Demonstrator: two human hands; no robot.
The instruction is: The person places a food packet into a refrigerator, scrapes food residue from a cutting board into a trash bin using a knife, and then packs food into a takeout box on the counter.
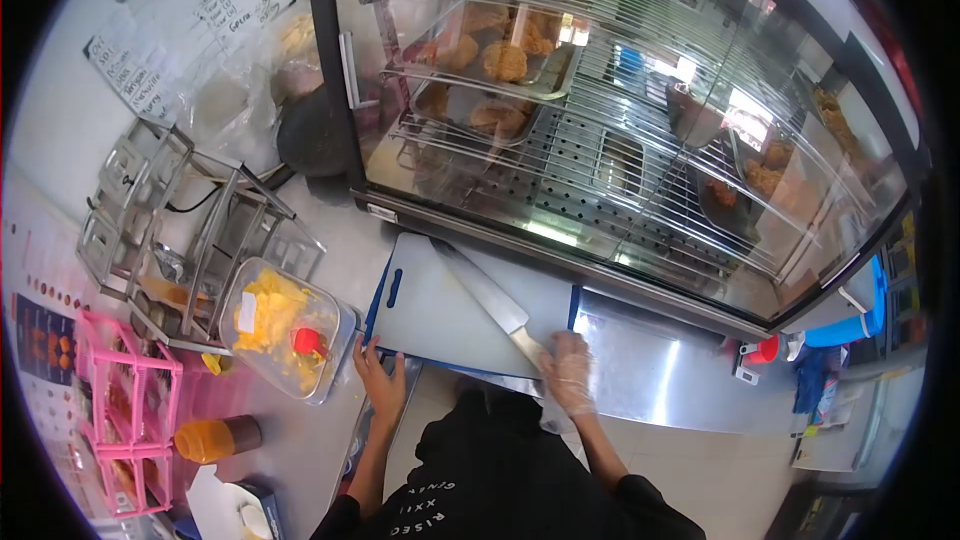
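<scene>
A white cutting board (440, 305) with blue edges lies on the counter before me. Across it, blade pointing away to the upper left, rests a large knife (480, 285) with a pale handle. My right hand (568, 375), in a clear plastic glove, is closed at the handle's end; its fingers partly hide the grip. At the board's near left corner my left hand (382, 380) is bare and open, fingers spread and the fingertips by the board's edge. Left of the board is a clear plastic tub (340, 325) of yellow food with a red-topped item (308, 342) in it.
A glass display warmer (560, 230) with fried chicken on trays stands right behind the board. Metal racks (190, 230), a pink basket (130, 410) and an orange-brown sauce bottle (215, 438) are at left. Steel counter (640, 355) extends right.
</scene>
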